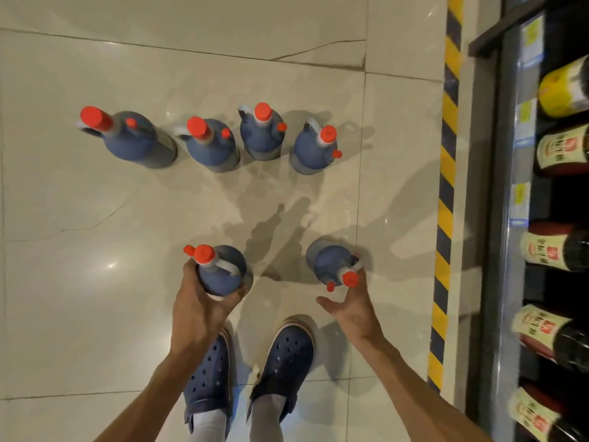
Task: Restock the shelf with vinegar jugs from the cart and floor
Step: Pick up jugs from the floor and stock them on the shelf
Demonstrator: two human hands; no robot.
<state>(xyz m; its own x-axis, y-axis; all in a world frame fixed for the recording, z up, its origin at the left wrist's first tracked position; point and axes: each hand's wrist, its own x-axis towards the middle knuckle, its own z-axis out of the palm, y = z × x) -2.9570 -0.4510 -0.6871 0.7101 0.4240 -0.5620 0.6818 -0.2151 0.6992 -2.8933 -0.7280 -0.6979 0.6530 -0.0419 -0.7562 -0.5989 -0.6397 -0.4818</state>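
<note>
floor tiles (95, 218): glossy, cracked | jugs (137, 138): matt blue plastic | caps (95, 118): smooth red plastic

Navy clogs (248, 368) on pale floor tiles (95, 218), beside black-and-yellow hazard tape (446, 186).

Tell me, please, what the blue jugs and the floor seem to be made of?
The blue jugs look like matte plastic, probably: the body is dull, with a moulded whitish handle and a glossy red cap. The floor looks like polished stone or ceramic tile: it mirrors the lamps, and thin joints divide it.
</note>
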